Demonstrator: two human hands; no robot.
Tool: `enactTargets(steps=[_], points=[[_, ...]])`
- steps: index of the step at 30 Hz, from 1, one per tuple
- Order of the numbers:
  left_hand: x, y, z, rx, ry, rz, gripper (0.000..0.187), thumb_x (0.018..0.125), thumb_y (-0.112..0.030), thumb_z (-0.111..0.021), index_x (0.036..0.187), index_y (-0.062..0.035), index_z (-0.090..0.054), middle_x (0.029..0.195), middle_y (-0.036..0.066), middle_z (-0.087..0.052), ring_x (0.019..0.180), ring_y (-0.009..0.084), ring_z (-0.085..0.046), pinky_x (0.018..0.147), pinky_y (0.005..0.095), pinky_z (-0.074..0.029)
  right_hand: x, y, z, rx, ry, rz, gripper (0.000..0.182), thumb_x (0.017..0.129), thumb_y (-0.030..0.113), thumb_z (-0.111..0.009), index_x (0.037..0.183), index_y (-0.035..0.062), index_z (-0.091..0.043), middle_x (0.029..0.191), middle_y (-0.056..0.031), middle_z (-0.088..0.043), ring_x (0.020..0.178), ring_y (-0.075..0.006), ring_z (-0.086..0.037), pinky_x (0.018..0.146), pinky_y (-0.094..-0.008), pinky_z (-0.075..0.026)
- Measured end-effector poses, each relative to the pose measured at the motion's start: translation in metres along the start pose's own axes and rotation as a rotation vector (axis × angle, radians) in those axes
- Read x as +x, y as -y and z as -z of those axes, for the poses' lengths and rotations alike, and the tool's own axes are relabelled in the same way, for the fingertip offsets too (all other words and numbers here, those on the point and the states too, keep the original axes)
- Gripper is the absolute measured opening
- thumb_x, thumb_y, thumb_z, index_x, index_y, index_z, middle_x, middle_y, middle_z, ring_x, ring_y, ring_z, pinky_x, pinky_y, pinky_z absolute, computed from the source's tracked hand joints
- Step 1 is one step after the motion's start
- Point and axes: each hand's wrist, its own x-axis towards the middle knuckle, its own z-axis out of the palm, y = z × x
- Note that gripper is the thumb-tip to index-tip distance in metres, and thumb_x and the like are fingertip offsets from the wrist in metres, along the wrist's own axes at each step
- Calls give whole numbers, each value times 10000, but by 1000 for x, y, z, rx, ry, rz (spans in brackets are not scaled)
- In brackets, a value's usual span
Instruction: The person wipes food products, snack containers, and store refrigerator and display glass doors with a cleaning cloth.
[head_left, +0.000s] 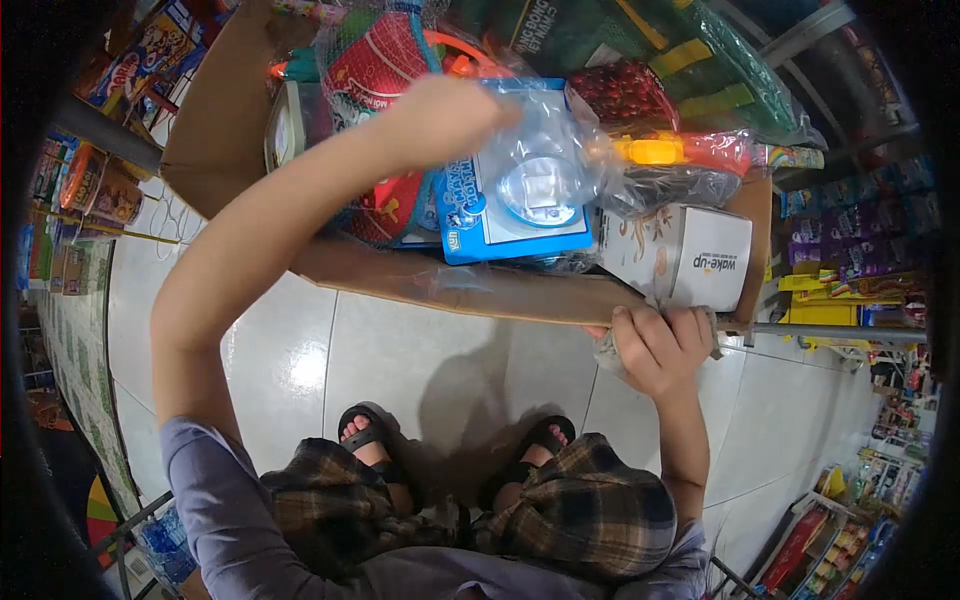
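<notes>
My left hand (455,120) reaches over a large cardboard box (470,292) and is smeared by motion, so its fingers cannot be made out. It is beside a blue-edged toy pack (465,225) with a clear plastic bubble. At the box's near right edge, my right hand (655,345) is closed on a greyish cloth (610,355), knuckles up, over the rim. Just beyond it lies a white "wake-up" carton (710,262). An orange and red toy (690,150) in clear wrap rests above the carton, and a red netted pack (375,75) lies at the left.
Racks with purple packets (850,240) stand at the right, and more goods hang at the left (100,190). A green bag (690,60) lies at the box's far side. Below are a tiled floor (400,350) and my sandalled feet.
</notes>
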Motion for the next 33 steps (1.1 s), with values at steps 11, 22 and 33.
enactTargets(steps=[11,22,33], points=[[-22,71,77,-551,-1101,567,257,736,-34,-448,989,-7,-485,843,95,-482,712,164,-505,614,245,-426,-5,1,3,-10,17,-15,241,643,279,-630,795,148,-496,715,25,-433,522,-124,-390,461,-250,-272],[7,-6,45,362,-445,-412,420,680,-167,-555,1082,-93,-456,1086,86,-471,988,214,-470,788,357,-407,-7,3,2,-36,-4,-14,193,673,278,-593,776,144,-502,721,22,-427,535,-127,-390,457,-244,-273],[-1,-47,-34,70,110,34,965,473,-450,-678,1256,-168,-190,1292,99,-205,1200,261,-179,860,634,-117,-13,8,4,14,13,-15,183,640,240,-614,738,134,-501,671,25,-423,513,-118,-384,433,-237,-274]])
